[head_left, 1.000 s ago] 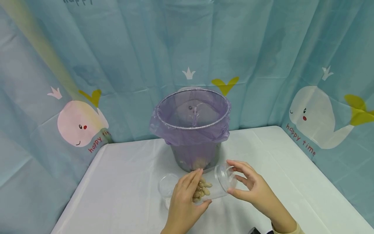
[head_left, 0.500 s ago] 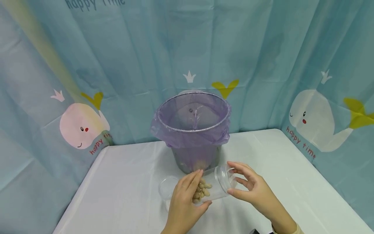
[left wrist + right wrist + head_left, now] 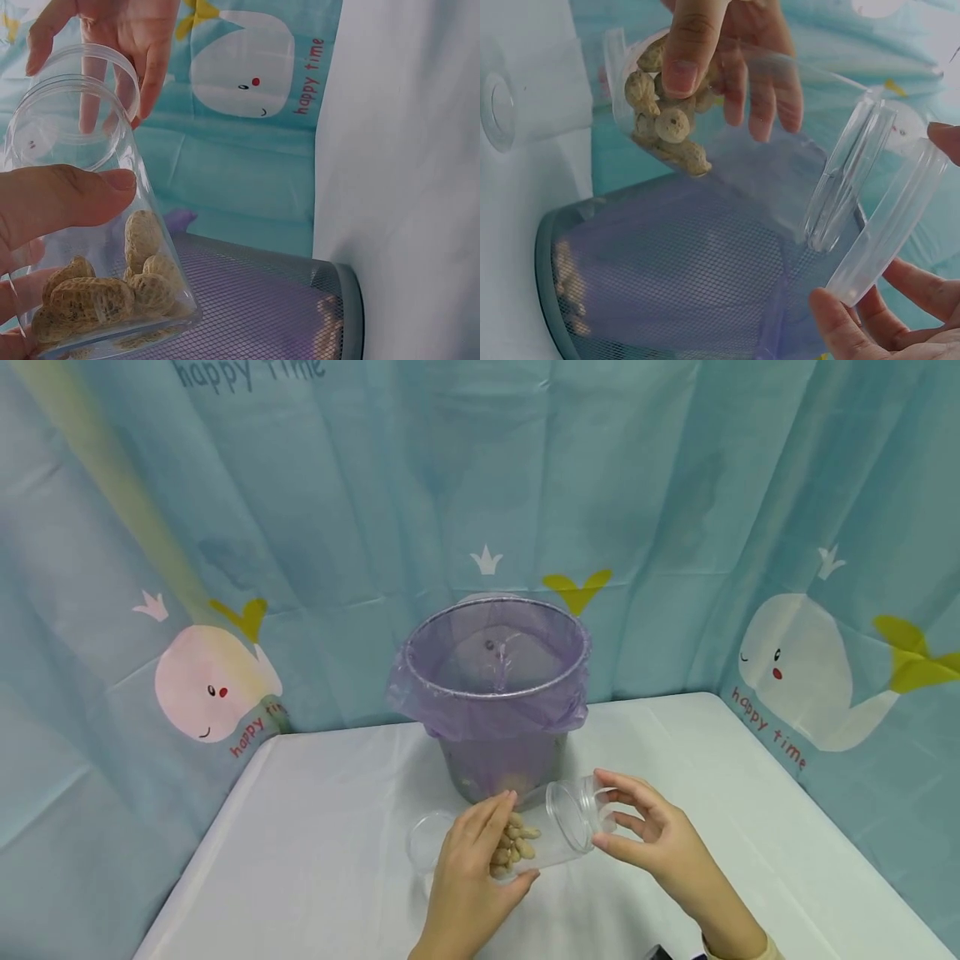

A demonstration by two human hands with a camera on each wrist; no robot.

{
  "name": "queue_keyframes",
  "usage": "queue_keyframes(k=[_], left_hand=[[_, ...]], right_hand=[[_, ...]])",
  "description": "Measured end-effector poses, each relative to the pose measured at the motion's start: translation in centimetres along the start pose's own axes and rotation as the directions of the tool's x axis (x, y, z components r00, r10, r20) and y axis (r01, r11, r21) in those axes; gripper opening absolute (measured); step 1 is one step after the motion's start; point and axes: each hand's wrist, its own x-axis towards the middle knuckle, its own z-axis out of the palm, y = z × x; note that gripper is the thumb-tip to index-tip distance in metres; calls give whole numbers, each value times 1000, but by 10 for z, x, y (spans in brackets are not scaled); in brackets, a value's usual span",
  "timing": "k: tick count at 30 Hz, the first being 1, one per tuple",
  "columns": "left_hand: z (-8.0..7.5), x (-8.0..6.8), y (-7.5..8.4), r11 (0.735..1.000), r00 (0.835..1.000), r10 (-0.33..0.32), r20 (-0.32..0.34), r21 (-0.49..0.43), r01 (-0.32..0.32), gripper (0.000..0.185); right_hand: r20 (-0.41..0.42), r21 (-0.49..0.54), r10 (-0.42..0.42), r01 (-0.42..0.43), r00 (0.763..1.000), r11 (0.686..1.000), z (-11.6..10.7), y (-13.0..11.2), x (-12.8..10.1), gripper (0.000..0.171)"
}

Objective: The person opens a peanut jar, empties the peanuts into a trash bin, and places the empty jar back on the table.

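Note:
A clear plastic jar (image 3: 551, 835) is held tilted on its side by my left hand (image 3: 472, 868), its mouth towards the right. Several unshelled peanuts (image 3: 671, 124) lie gathered at the jar's closed end, behind my left thumb and fingers. My right hand (image 3: 663, 839) grips the clear lid (image 3: 892, 225) by its edge with thumb and fingertips. A narrow gap shows between the lid and the threaded mouth in the right wrist view. Both hands are in front of the bin, over the white table.
A mesh bin (image 3: 247, 300) lined with a purple bag (image 3: 510, 714) stands right behind the hands. Peanut-coloured pieces (image 3: 571, 289) show through its mesh near the bottom. Another clear container (image 3: 429, 843) stands left of my left hand. Blue curtains (image 3: 360, 527) surround the white table (image 3: 300, 843).
My right hand has moved slightly right with the lid, which now stands apart from the jar's mouth. The left hand and jar have barely moved.

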Motion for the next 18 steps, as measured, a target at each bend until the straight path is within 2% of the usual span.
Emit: queue_keyframes(k=[11,18], left_hand=[[-1,3,-2,1000,1000,-19,-12,-2,19,106],[-1,8,-3,1000,1000,-29,2,-7,29,102]], right_hand=[[-57,7,70,-70,996,998,-4,4,-1,57],[-107,-60,110,-117,988,991,-9,10,-3,58]])
